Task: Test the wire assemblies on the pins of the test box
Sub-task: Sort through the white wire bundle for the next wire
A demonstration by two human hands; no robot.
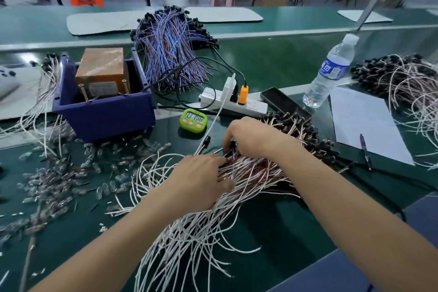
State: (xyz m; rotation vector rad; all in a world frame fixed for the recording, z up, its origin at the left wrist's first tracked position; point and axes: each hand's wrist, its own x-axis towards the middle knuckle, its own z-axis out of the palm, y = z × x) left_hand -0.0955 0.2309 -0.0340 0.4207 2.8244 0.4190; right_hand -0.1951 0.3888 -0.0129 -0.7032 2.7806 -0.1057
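the table (272, 66) carries the whole job. at its centre lies the working pile of wire assemblies (251, 173), white and red leads fanned toward the person, black connector ends at the far side, apparently so single pieces can be drawn off. the test box (102, 114), a blue bin holding an orange unit with two upright pins (81, 92) at its front, stands well apart to the left; no lead touches the pins, so testing of this piece is judged not yet begun. the left hand (199, 180) lies on the pile, fingers and thumb closed on a bunch of strands, seemingly to steady it. the right hand (251, 137) has its fingers curled down among the connector ends and pinches there; which piece cannot be told. surroundings: a blue-violet bundle (170, 50) behind the box, another white bundle (407, 83) far right, a paper sheet (362, 121), a litter of clear plastic bits (59, 173) between pile and box, a water bottle (331, 71), a power strip (253, 106), a phone (282, 102), a green timer (193, 119), a pen (366, 152). the tangle is the main hindrance.
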